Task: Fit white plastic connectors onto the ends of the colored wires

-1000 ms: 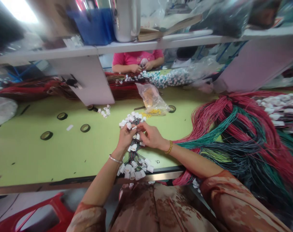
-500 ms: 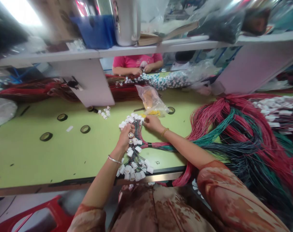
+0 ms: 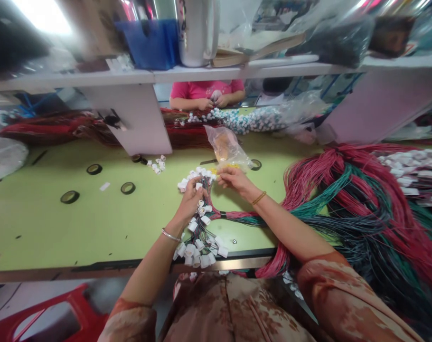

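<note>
My left hand has its fingers closed round a white connector on a wire bundle. My right hand is just right of the upper white connectors, over small yellow pieces; thumb and fingertips are pinched together, and whatever is between them is too small to make out. Black tape wraps the red, green and dark wires, which run right to a large wire bundle. More white connectors hang near the table's front edge.
A clear plastic bag lies behind my right hand. Black tape rolls and loose white connectors are on the green table. Beyond the shelf, a person in a pink shirt handles something. A red stool stands lower left.
My right hand has moved slightly right, away from the upper connectors, and its fingers have spread somewhat. My left fingers have shifted on the connectors. The whole view has moved slightly.
</note>
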Tool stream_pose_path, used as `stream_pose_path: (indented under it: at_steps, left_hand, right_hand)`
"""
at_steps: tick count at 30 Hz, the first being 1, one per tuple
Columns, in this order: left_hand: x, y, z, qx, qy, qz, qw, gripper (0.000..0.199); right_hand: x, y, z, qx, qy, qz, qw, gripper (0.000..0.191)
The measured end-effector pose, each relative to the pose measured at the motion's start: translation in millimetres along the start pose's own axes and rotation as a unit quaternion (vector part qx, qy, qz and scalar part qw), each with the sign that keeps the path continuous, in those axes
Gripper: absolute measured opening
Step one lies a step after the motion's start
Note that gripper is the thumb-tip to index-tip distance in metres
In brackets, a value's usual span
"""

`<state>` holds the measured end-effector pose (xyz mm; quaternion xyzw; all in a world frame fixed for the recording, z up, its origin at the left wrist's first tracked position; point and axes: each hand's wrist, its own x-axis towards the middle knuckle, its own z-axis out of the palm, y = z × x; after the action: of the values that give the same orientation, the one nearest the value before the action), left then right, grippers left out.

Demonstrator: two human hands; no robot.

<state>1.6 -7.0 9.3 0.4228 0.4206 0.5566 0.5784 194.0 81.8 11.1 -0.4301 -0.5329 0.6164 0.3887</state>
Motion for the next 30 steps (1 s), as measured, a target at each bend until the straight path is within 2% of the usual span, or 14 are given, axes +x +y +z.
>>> stream_pose_path:
  at_steps: [1, 3, 7, 10, 12, 15, 17, 25, 30]
  left_hand:
    - [-0.7, 0.5, 0.3, 0.002, -0.013, 0.0, 1.0, 0.052]
    - [-1.5, 0.8, 0.1, 0.004, -0.032, 0.003, 0.999, 0.048]
    - [-1.0, -0.5, -3.0, -0.009, -0.037, -0.012, 0.999, 0.049]
    - [-0.9, 0.6, -4.0, -0.04, -0.042, -0.038, 0.998, 0.054]
    - [-1.5, 3.5, -2.7, -0.073, -0.038, -0.044, 0.996, 0.054]
    - [-2.5, 8.7, 0.8, -0.106, -0.02, -0.042, 0.993, 0.046]
    - [-2.8, 11.0, 2.7, -0.107, -0.015, -0.04, 0.993, 0.045]
    - [-4.2, 10.7, 4.5, -0.087, -0.019, -0.05, 0.995, 0.047]
    - [-4.9, 7.5, 3.9, -0.067, -0.03, -0.039, 0.997, 0.048]
  right_hand:
    - [-5.1, -3.3, 2.0, 0.057, -0.018, 0.009, 0.998, 0.013]
    - [-15.6, -9.6, 6.7, 0.103, -0.057, 0.007, 0.993, 0.018]
    - [-32.3, -17.7, 17.6, 0.102, -0.092, -0.035, 0.99, 0.027]
    - [-40.5, -20.5, 26.2, 0.051, -0.081, -0.1, 0.99, 0.026]
    - [-45.4, -22.5, 31.7, -0.018, -0.059, -0.164, 0.984, 0.02]
    - [-53.3, -26.4, 39.5, -0.149, -0.014, -0.269, 0.951, 0.01]
    - [-58.2, -28.8, 44.2, -0.208, 0.002, -0.314, 0.927, 0.009]
    - [-64.8, -28.1, 56.8, -0.274, 0.01, -0.403, 0.873, 0.013]
    - [-66.5, -26.9, 58.1, -0.276, 0.026, -0.372, 0.886, 0.007]
